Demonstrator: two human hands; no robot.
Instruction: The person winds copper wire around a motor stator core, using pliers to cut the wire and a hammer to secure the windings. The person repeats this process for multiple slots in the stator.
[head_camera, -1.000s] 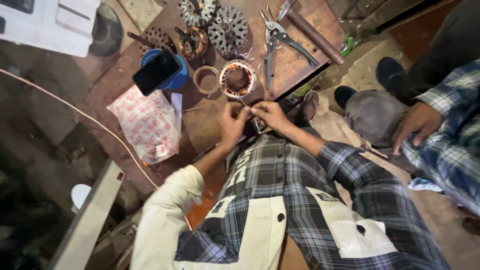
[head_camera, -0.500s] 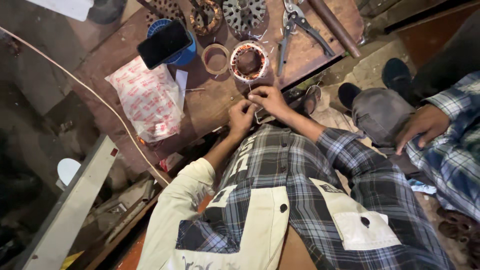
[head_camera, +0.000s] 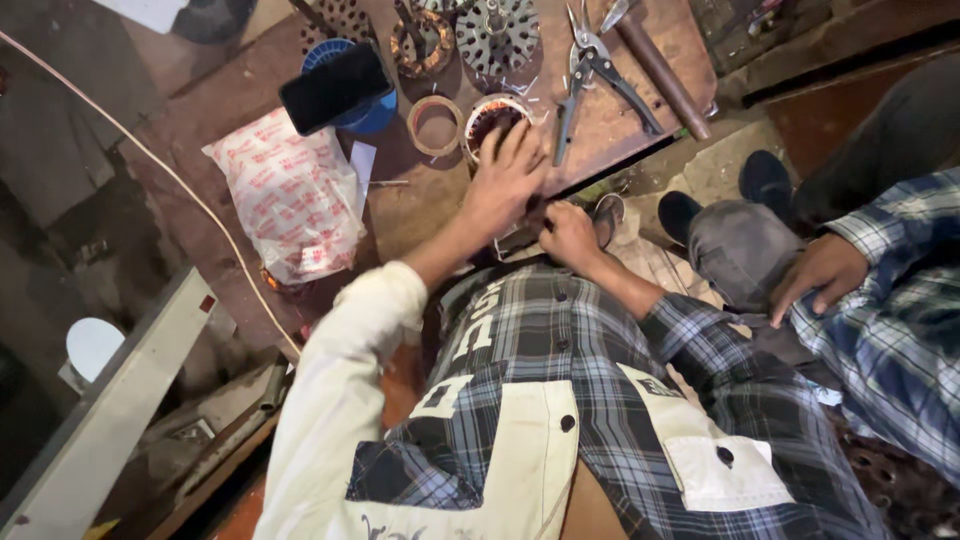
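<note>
Above the frame's centre, the left hand (head_camera: 505, 180) is spread wide, its fingers laid over the near rim of the round copper-wound motor stator (head_camera: 493, 117) on the brown wooden board (head_camera: 420, 210); nothing is clasped. Just right of centre, the right hand (head_camera: 568, 235) is curled at the board's edge; whether anything is pinched cannot be told. Grey metal pliers (head_camera: 590, 75) lie beside the stator, to its right.

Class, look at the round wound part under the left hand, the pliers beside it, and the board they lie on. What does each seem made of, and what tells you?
Wound part: likely copper wire in a pale ring, judging by its reddish-brown coils. Pliers: bare steel, grey and dull-shiny. Board: probably wood, brown, matt and scuffed. The left hand rests on the part.
</note>
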